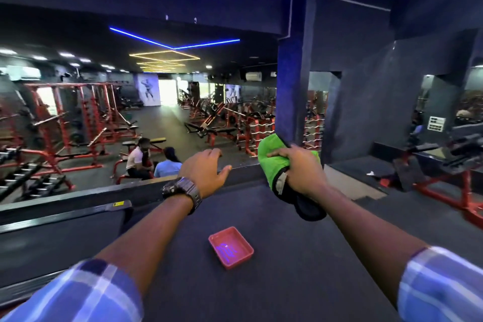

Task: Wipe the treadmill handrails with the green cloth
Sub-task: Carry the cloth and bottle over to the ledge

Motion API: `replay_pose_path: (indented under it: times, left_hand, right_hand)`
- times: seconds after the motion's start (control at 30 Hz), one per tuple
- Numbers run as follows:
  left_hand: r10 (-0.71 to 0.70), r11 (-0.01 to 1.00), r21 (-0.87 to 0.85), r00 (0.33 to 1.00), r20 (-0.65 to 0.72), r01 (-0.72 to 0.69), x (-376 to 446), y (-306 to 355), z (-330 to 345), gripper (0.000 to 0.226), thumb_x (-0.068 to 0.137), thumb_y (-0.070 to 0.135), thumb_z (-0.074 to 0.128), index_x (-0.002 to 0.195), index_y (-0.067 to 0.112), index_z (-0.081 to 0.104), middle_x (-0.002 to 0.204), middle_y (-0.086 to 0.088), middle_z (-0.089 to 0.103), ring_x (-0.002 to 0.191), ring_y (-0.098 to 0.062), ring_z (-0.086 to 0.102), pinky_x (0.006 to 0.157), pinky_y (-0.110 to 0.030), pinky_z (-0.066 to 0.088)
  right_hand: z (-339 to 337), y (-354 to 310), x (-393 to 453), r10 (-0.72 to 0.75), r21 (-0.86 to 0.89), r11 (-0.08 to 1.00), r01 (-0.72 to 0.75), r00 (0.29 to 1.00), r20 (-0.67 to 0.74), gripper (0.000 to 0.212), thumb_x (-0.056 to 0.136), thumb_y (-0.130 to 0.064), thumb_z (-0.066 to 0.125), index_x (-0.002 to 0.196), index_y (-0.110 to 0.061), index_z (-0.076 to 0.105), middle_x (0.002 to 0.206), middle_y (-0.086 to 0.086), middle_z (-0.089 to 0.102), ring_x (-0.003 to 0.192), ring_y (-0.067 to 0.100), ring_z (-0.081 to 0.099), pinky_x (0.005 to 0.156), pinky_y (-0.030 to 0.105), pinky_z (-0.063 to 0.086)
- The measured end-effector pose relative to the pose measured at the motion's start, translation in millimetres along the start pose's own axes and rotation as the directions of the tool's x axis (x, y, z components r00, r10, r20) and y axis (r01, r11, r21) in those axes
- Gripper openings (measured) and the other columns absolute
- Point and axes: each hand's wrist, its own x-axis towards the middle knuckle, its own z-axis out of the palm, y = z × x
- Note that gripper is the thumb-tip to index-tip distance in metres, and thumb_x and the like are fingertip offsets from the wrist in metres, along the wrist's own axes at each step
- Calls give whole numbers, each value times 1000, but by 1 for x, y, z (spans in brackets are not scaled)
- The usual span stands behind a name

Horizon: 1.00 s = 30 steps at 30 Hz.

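My right hand (pixel 300 170) is closed around the green cloth (pixel 273 162), which is bunched together with a dark cloth part (pixel 307 206) that hangs below my fist. My left hand (pixel 206 172), with a wristwatch on the wrist, is held out in the air, fingers slightly apart and empty. A treadmill deck (pixel 57 240) with its dark belt lies at the lower left. No handrail is clearly visible in this view.
A red plastic tray (pixel 231 247) lies on the dark floor between my arms. A low ledge (pixel 146 185) runs ahead, above the gym floor, where two people sit on a bench (pixel 151 162). A dark pillar (pixel 295 86) stands ahead. Red machines (pixel 444 172) stand at the right.
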Motion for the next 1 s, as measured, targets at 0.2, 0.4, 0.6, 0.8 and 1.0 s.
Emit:
replay_pose_path:
  times: [0.2,0.4,0.6,0.8,1.0]
  left_hand:
    - [-31,999,44,999,10,31,102,22,65,48,90,51,47,119,14,53,117,-6,62,105,-26,59,81,-37,52]
    - [-89,993,81,996,-8,90,190,-8,157,48,89,53,45,120,17,52,116,-3,62,103,-24,60,80,-36,52]
    - [-147,989,34,988,37,146,276,-52,250,45,89,53,47,115,17,53,113,-6,64,101,-27,61,74,-36,52]
    - [-212,977,11,974,82,212,336,-84,338,37,87,49,51,104,17,56,104,-7,64,97,-29,61,71,-39,52]
    - [-356,933,99,927,116,346,377,-110,439,43,88,50,51,112,15,56,112,-10,63,100,-33,61,74,-37,50]
  right_hand:
    - [46,90,91,-16,50,999,15,1000,8,56,73,0,60,113,-38,70,116,7,66,98,28,66,86,34,53]
    - [132,160,181,-34,146,989,29,999,28,45,76,-12,66,112,-38,70,108,4,67,95,27,66,83,36,53]
    - [217,213,273,-63,154,987,48,993,95,54,71,-5,64,114,-37,69,121,4,65,103,28,65,87,39,54]
    - [307,268,349,-83,190,980,53,985,152,59,70,-1,61,115,-39,68,115,4,67,102,27,64,87,36,53]
    - [423,336,400,-107,270,962,40,966,235,57,70,-3,59,114,-38,70,112,7,69,99,28,65,86,34,52]
